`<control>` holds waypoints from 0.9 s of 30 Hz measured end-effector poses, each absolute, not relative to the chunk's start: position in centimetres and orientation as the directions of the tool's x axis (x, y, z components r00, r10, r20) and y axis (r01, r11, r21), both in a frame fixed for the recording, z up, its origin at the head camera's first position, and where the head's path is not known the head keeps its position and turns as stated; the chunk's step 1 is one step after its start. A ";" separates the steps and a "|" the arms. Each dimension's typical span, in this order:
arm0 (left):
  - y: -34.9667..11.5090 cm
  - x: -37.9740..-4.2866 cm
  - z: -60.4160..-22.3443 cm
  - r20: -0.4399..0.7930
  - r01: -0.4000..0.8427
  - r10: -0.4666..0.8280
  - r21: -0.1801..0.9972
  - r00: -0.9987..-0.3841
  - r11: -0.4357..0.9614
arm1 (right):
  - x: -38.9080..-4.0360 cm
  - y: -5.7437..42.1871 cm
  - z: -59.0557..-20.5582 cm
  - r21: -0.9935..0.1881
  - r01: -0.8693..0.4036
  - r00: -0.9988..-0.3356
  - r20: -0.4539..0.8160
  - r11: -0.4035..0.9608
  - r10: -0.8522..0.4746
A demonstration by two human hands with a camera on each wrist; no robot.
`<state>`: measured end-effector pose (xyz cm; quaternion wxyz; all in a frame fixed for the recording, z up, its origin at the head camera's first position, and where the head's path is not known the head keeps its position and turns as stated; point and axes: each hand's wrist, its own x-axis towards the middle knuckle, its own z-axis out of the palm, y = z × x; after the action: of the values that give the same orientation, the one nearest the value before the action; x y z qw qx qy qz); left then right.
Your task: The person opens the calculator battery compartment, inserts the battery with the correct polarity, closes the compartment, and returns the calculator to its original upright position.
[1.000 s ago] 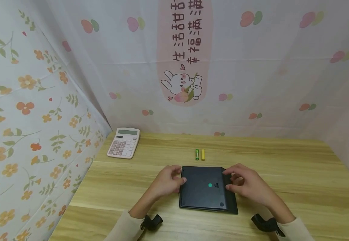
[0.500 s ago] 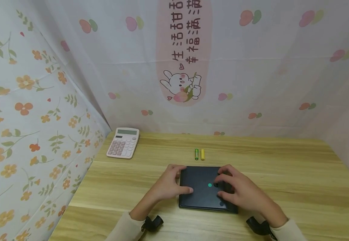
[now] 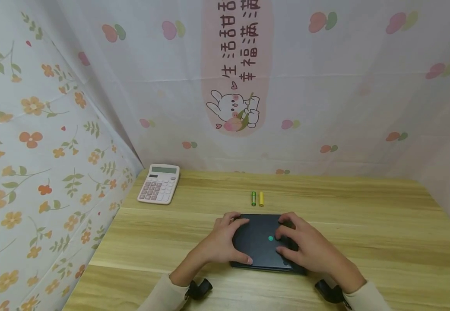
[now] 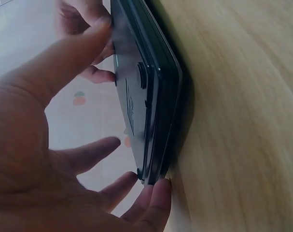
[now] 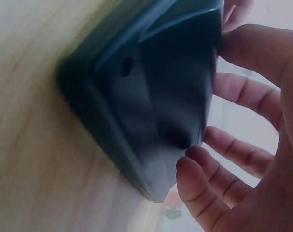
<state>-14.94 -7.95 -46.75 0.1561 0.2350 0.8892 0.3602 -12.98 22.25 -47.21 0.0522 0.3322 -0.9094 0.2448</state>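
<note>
A flat black device [image 3: 254,237] with a green dot [image 3: 270,238] and small round feet lies underside up on the table. My left hand [image 3: 222,242] grips its left side, thumb near the front edge and fingers at the back left corner. In the left wrist view, two fingertips [image 4: 160,195] meet at the device's corner. Over the right part spreads my right hand [image 3: 311,247], thumb and bent fingertips on the underside. Its palm hides the device's right edge in the head view. The black casing [image 5: 132,92] looks wedge-shaped in the right wrist view.
Behind the device lie a green battery [image 3: 254,198] and a yellow battery [image 3: 261,199], side by side. A light pink calculator [image 3: 158,185] sits at the back left of the wooden table [image 3: 365,224]. Patterned cloth [image 3: 151,86] hangs along the back and left.
My right hand has moved left, from the device's right edge onto its underside. My left hand has spread wider, its thumb sliding toward the front edge. The device stays in place.
</note>
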 end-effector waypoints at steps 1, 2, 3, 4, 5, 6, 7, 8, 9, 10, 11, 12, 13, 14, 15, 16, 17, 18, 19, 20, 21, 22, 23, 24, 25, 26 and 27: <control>-8.0 -14.9 -46.8 -0.111 0.315 0.541 0.709 -0.833 0.631 | -13.0 22.2 -47.3 -0.406 -0.634 -0.770 0.263 0.658 -0.581; -8.0 -14.9 -46.8 -0.112 0.324 0.553 0.707 -0.826 0.628 | -13.0 22.1 -47.3 -0.400 -0.640 -0.766 0.270 0.656 -0.583; -8.0 -14.9 -46.8 -0.114 0.329 0.562 0.709 -0.820 0.624 | -13.1 22.1 -47.3 -0.392 -0.646 -0.762 0.276 0.655 -0.586; -8.0 -14.9 -46.8 -0.111 0.337 0.571 0.710 -0.814 0.618 | -13.1 22.1 -47.4 -0.385 -0.652 -0.757 0.282 0.653 -0.590; -8.1 -14.9 -47.0 -0.107 0.346 0.577 0.708 -0.809 0.616 | -13.1 22.0 -47.4 -0.378 -0.658 -0.752 0.288 0.651 -0.593; -8.1 -14.9 -47.0 -0.101 0.356 0.584 0.706 -0.805 0.612 | -13.1 22.0 -47.5 -0.371 -0.664 -0.747 0.296 0.649 -0.595; -8.1 -14.9 -47.2 -0.096 0.363 0.587 0.703 -0.804 0.612 | -13.1 22.0 -47.5 -0.364 -0.671 -0.741 0.305 0.646 -0.598; -8.1 -14.9 -47.3 -0.091 0.370 0.590 0.699 -0.803 0.612 | -13.2 21.9 -47.6 -0.357 -0.678 -0.735 0.314 0.642 -0.602; -8.1 -14.9 -47.6 -0.083 0.381 0.590 0.690 -0.803 0.616 | -13.2 21.9 -47.6 -0.351 -0.685 -0.728 0.322 0.638 -0.605; -8.1 -15.0 -47.7 -0.081 0.385 0.587 0.682 -0.805 0.622 | -13.2 21.9 -47.7 -0.346 -0.692 -0.722 0.330 0.634 -0.608; -8.0 -15.0 -47.8 -0.086 0.383 0.583 0.675 -0.808 0.631 | -13.2 21.8 -47.8 -0.340 -0.697 -0.717 0.336 0.631 -0.611; -8.0 -15.0 -47.8 -0.090 0.381 0.580 0.671 -0.810 0.636 | -13.3 21.8 -47.9 -0.334 -0.702 -0.712 0.342 0.629 -0.613; -8.0 -15.0 -47.9 -0.096 0.378 0.574 0.663 -0.813 0.646 | -13.3 21.8 -48.0 -0.329 -0.706 -0.708 0.346 0.627 -0.616; -7.9 -15.1 -47.8 -0.103 0.376 0.571 0.656 -0.815 0.654 | -13.3 21.8 -48.1 -0.324 -0.710 -0.704 0.350 0.626 -0.618; -7.9 -15.1 -48.0 -0.106 0.378 0.568 0.646 -0.816 0.664 | -13.3 21.8 -48.2 -0.320 -0.713 -0.701 0.354 0.624 -0.619; -7.9 -15.1 -47.9 -0.120 0.369 0.563 0.641 -0.818 0.672 | -13.3 21.8 -48.2 -0.315 -0.717 -0.697 0.359 0.622 -0.621; -7.9 -15.1 -47.7 -0.124 0.370 0.563 0.635 -0.817 0.677 | -13.3 21.8 -48.3 -0.312 -0.719 -0.694 0.364 0.621 -0.621; -7.9 -15.1 -47.5 -0.128 0.370 0.562 0.631 -0.817 0.682 | -13.3 21.8 -48.3 -0.308 -0.721 -0.691 0.368 0.620 -0.621; -7.9 -15.1 -47.4 -0.134 0.367 0.560 0.627 -0.818 0.687 | -13.3 21.8 -48.3 -0.305 -0.724 -0.689 0.373 0.619 -0.621; -7.9 -15.1 -47.3 -0.135 0.375 0.561 0.616 -0.817 0.693 | -13.3 21.8 -48.3 -0.303 -0.726 -0.686 0.378 0.617 -0.621; -7.8 -15.1 -47.2 -0.140 0.373 0.559 0.611 -0.817 0.698 | -13.3 21.7 -48.3 -0.301 -0.726 -0.686 0.379 0.618 -0.621; -7.7 -15.0 -46.9 -0.152 0.363 0.555 0.612 -0.818 0.703 | -13.3 21.7 -48.3 -0.299 -0.726 -0.686 0.380 0.620 -0.620; -7.7 -14.9 -46.7 -0.160 0.357 0.552 0.612 -0.819 0.706 | -13.3 21.7 -48.3 -0.301 -0.724 -0.688 0.379 0.621 -0.619; -7.6 -14.9 -46.6 -0.168 0.350 0.546 0.608 -0.820 0.712 | -13.2 21.7 -48.3 -0.300 -0.723 -0.689 0.378 0.622 -0.618; -7.5 -14.9 -46.6 -0.175 0.346 0.542 0.603 -0.822 0.719 | -13.2 21.7 -48.3 -0.300 -0.721 -0.691 0.376 0.625 -0.617; -7.5 -14.8 -46.5 -0.181 0.341 0.537 0.598 -0.824 0.725 | -13.2 21.7 -48.2 -0.301 -0.719 -0.693 0.374 0.627 -0.616; -7.4 -14.8 -46.3 -0.193 0.328 0.530 0.600 -0.826 0.730 | -13.2 21.7 -48.2 -0.300 -0.717 -0.695 0.372 0.629 -0.615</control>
<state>-14.77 -7.37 -46.29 0.1787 0.2350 0.9126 0.2828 -13.18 21.69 -48.21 0.1179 0.3721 -0.8948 0.2165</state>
